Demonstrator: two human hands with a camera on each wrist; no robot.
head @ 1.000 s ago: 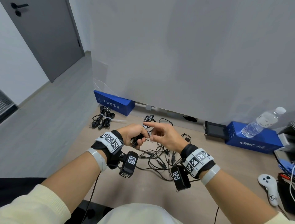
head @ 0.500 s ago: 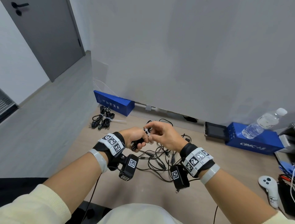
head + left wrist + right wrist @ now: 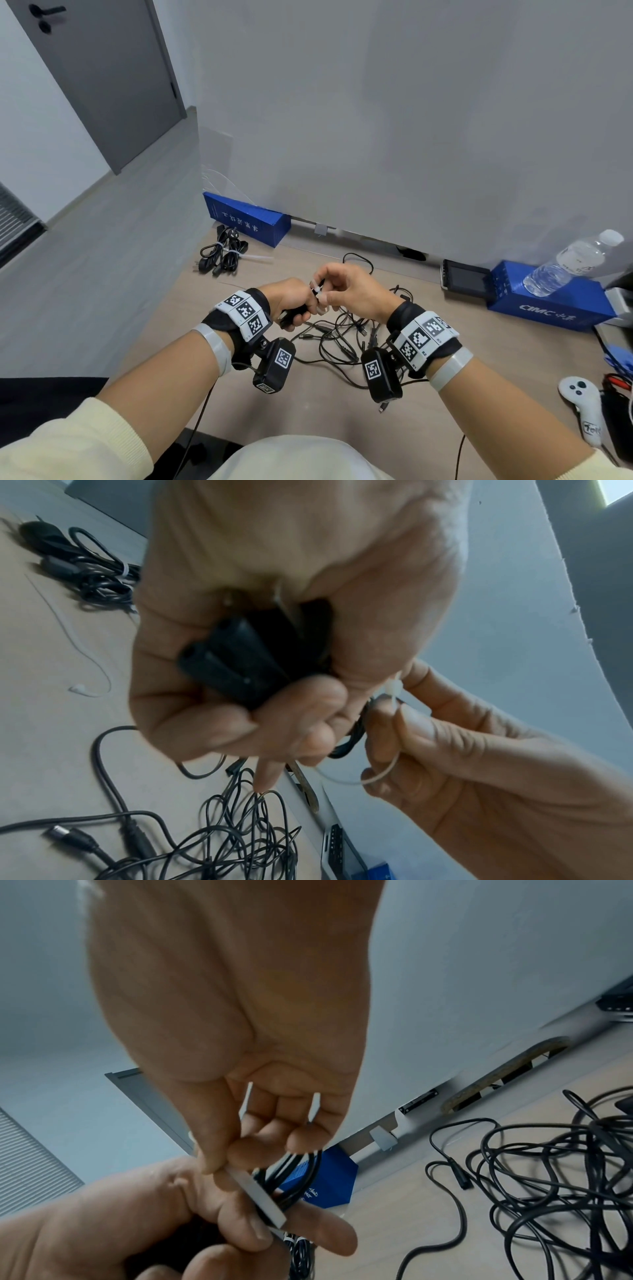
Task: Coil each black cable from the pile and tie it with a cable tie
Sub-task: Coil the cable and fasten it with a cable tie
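My left hand (image 3: pixel 294 303) (image 3: pixel 274 647) grips a coiled black cable (image 3: pixel 240 664) (image 3: pixel 294 1175) with its black plug end, held above the desk. My right hand (image 3: pixel 346 291) (image 3: pixel 246 1153) pinches a white cable tie (image 3: pixel 318 291) (image 3: pixel 392 693) (image 3: pixel 257 1194) wrapped round the coil; the tie's loop (image 3: pixel 373 776) curves under my right fingers. A pile of loose black cables (image 3: pixel 346 339) (image 3: pixel 240 840) (image 3: pixel 548 1172) lies on the desk just below the hands. Two tied black bundles (image 3: pixel 222 255) (image 3: pixel 92 577) lie at the far left.
A long blue box (image 3: pixel 246 219) stands by the wall at the left. A second blue box (image 3: pixel 548 305) with a water bottle (image 3: pixel 575 263) on it and a small black screen (image 3: pixel 466 279) sit at the right. A white controller (image 3: pixel 582 407) lies near the right edge. A loose white tie (image 3: pixel 82 653) lies on the desk.
My right hand went from pointing a finger to closing its fingers on the white tie at the coil. Both hands stayed close together above the pile.
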